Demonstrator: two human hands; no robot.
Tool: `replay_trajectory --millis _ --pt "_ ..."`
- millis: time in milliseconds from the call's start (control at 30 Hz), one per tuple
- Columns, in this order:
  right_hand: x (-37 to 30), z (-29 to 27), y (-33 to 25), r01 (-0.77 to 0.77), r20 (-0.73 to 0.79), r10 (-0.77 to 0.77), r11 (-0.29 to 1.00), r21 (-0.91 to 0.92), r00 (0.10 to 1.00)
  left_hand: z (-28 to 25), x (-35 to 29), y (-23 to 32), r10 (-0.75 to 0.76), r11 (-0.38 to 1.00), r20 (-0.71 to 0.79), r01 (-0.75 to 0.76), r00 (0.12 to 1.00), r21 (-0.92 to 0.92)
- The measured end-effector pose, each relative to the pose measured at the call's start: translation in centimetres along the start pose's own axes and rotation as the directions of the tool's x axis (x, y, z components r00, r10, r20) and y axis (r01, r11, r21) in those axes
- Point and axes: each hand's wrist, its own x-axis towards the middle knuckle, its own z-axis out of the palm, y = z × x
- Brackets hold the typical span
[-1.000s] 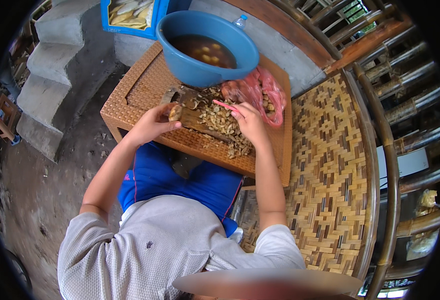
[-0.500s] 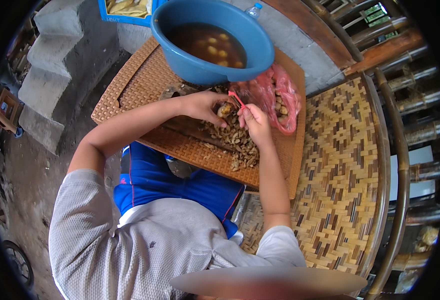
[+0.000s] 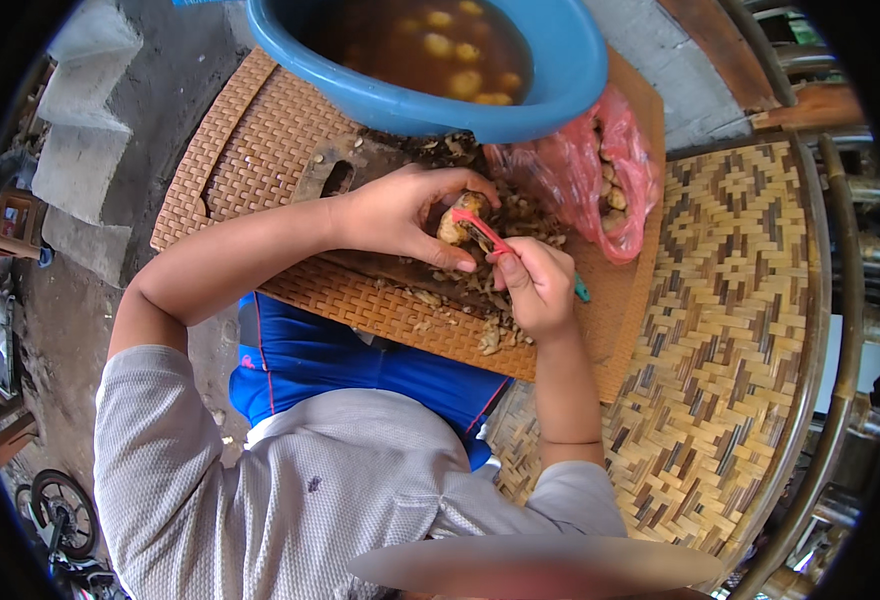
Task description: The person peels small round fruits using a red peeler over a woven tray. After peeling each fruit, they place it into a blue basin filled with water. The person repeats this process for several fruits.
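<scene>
My left hand [image 3: 400, 212] curls around a partly peeled, yellowish potato [image 3: 450, 230], thumb below and fingers over its far side. In my right hand [image 3: 540, 285] is a red-handled peeler [image 3: 495, 240], its head against the potato's right side. Both hands are over a worn wooden board [image 3: 312, 180] covered partly with brown peelings [image 3: 495, 330]. Just beyond them stands a large blue basin [image 3: 430, 115] of brownish water, with several pale peeled potatoes [image 3: 440, 45] in it. A pink-red plastic bag [image 3: 635, 215] of small unpeeled tubers lies to the right.
The board rests on a brown woven-pattern tabletop [image 3: 250, 150] above my lap. A teal tip [image 3: 582, 288] shows beside my right hand. To the right is a bamboo-weave bench [image 3: 720, 300] with a bamboo railing. Concrete steps [image 3: 85, 150] rise at the left; a wheel [image 3: 63, 510] shows lower left.
The view has shifted, so the basin and hands look larger. The peeler has gone from beside the potato to lying across its right side. My left hand still grips the potato.
</scene>
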Motion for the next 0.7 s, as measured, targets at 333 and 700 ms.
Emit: replay_trajectory --millis 333,700 --pt "1.7 0.8 0.0 0.273 -0.002 -0.287 0.914 -0.301 0.958 1.1 -0.5 -0.4 0.074 0.997 -0.035 -0.074 0.997 0.005" --pt "4.0 1.1 -1.4 0.217 -0.012 -0.237 0.908 -0.358 0.971 1.2 -0.4 -0.7 0.063 0.958 -0.043 -0.073 0.997 -0.278"
